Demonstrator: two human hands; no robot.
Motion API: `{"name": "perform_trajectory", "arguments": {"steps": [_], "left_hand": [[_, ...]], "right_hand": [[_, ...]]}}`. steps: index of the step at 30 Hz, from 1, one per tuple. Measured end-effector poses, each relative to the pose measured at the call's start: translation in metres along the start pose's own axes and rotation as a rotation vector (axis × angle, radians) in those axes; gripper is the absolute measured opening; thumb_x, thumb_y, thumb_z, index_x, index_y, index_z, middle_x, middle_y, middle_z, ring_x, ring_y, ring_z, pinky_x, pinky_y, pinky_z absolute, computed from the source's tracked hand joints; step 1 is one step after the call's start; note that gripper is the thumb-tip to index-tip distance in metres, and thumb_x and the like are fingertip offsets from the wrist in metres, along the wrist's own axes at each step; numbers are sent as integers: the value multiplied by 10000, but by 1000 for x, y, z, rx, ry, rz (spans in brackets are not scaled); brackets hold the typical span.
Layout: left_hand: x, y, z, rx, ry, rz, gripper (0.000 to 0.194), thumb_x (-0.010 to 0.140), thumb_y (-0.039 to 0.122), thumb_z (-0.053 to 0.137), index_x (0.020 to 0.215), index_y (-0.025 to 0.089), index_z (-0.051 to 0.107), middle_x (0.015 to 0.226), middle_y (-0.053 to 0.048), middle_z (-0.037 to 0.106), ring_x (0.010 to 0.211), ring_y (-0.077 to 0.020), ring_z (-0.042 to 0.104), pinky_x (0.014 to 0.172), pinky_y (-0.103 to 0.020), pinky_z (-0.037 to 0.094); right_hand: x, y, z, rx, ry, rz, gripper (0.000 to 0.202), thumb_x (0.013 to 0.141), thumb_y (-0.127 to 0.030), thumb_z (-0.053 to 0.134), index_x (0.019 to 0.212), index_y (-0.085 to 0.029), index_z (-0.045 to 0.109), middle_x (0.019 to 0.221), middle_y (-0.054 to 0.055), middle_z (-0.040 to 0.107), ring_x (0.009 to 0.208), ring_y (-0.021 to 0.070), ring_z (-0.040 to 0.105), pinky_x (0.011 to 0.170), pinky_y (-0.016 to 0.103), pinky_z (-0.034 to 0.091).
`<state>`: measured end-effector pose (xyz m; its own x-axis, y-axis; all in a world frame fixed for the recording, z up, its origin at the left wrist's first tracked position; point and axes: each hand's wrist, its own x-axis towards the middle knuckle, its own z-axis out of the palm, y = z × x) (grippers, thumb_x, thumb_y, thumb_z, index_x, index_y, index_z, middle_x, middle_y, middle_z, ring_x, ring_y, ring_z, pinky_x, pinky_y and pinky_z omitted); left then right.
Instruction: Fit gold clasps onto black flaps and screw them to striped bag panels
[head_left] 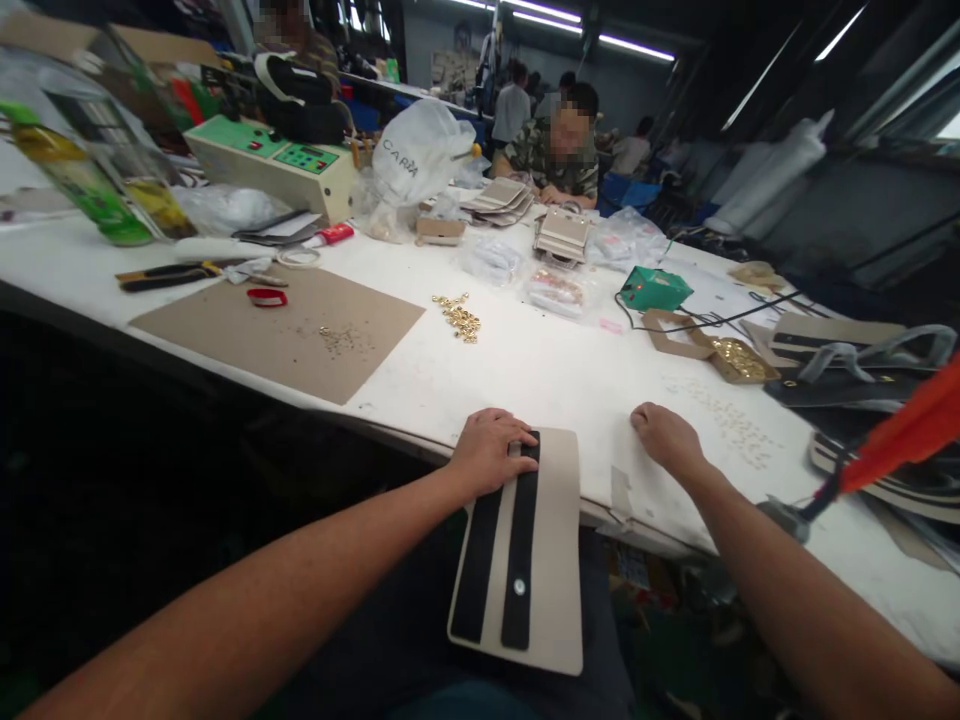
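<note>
A beige panel (555, 540) with two black strips and a small metal snap (519, 587) hangs over the near edge of the white table (540, 370). My left hand (491, 448) rests flat on its top end, fingers on the black strips. My right hand (664, 432) lies on the bare tabletop to the right of the panel, fingers curled loosely, holding nothing that I can see. A small heap of gold fittings (459, 317) sits farther back on the table.
A brown cardboard sheet (281, 330) lies at left with red tape and pliers (169, 275) beside it. A green-topped machine (274, 165), plastic bags, stacked beige panels (561, 235), a box of gold parts (731, 358) and a green box stand behind. A person sits opposite. An orange-handled tool (892, 445) is at right.
</note>
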<state>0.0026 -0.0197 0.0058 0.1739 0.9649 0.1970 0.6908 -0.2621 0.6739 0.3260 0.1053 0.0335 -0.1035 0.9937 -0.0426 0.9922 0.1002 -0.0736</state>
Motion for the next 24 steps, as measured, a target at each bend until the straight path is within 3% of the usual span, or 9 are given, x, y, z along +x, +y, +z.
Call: {"name": "perform_trajectory", "arguments": {"steps": [4, 7, 9, 12, 19, 24], "left_hand": [[-3, -3, 2, -6, 19, 10, 282, 749, 388, 917, 1007, 340, 816, 1246, 64, 786, 1287, -273, 597, 1146, -493, 389], [-4, -5, 2, -1, 27, 29, 278, 766, 397, 901, 1023, 339, 811, 1246, 57, 785, 1279, -273, 598, 1135, -494, 390], [-5, -5, 2, 4, 24, 36, 282, 776, 400, 892, 1037, 337, 806, 1242, 52, 785, 1271, -275, 600, 1123, -497, 394], [-5, -6, 1, 11, 25, 49, 269, 791, 406, 876, 1038, 335, 799, 1231, 48, 786, 1258, -276, 601, 1101, -497, 403], [-6, -10, 4, 4, 47, 81, 270, 794, 405, 874, 1034, 316, 787, 1209, 49, 786, 1246, -277, 594, 1084, -504, 396], [-7, -11, 4, -6, 58, 91, 261, 804, 399, 865, 1033, 310, 775, 1210, 47, 785, 1249, -278, 589, 1082, -501, 386]], "right_hand": [[-26, -35, -7, 157, -44, -88, 308, 1033, -361, 449, 1077, -165, 682, 932, 77, 744, 850, 210, 687, 792, 306, 456], [-59, -76, -8, 477, -164, -221, 347, 1021, -488, 471, 1021, -201, 667, 835, 20, 704, 787, 202, 661, 758, 302, 473], [-77, -104, -5, 632, -239, -310, 331, 1004, -501, 497, 956, -215, 658, 822, 7, 676, 794, 206, 631, 753, 310, 463], [-87, -132, 3, 664, -261, -381, 295, 984, -474, 514, 899, -222, 643, 857, 9, 666, 840, 212, 607, 785, 322, 449], [-82, -140, 12, 576, -224, -385, 267, 968, -448, 521, 879, -229, 644, 883, 16, 667, 853, 220, 606, 806, 342, 425], [-86, -145, 15, 545, -168, -288, 250, 933, -431, 556, 854, -232, 685, 885, 19, 702, 852, 225, 629, 791, 344, 422]]}}
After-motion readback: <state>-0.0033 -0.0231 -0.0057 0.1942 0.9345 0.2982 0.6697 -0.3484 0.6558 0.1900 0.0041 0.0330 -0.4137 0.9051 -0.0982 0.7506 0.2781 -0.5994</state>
